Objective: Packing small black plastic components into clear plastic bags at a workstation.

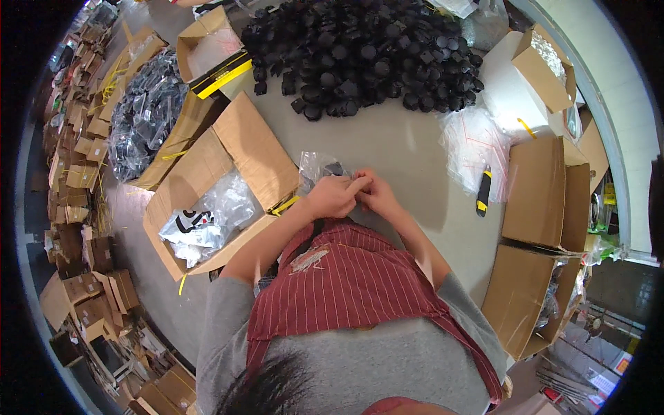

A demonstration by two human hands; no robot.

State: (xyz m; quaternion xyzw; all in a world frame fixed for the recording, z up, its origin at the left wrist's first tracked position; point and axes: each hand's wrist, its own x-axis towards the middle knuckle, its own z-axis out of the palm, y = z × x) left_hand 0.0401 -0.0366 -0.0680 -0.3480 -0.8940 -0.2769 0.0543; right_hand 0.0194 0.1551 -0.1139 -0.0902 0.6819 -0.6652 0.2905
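Observation:
My left hand (pixel 334 196) is closed on a small clear plastic bag (pixel 312 164) just in front of my apron. A dark part (pixel 335 168) shows through the bag, just beyond the knuckles. Fingertips of my right hand (pixel 380 195) are pinched together against the left fingers, at the bag's near edge. That edge is mostly hidden between the fingers. Across the table, beyond both hands, lies a large heap of small black plastic parts (pixel 360 62) with round faces.
An open cardboard box (pixel 259 142) with clear bags stands at left, beside a carton of bagged black parts (pixel 149 104). At right, a yellow-and-black utility knife (pixel 483 190) lies by flat clear bags (pixel 474 142) on the grey table (pixel 415 155). Brown boxes (pixel 536 197) line the right edge.

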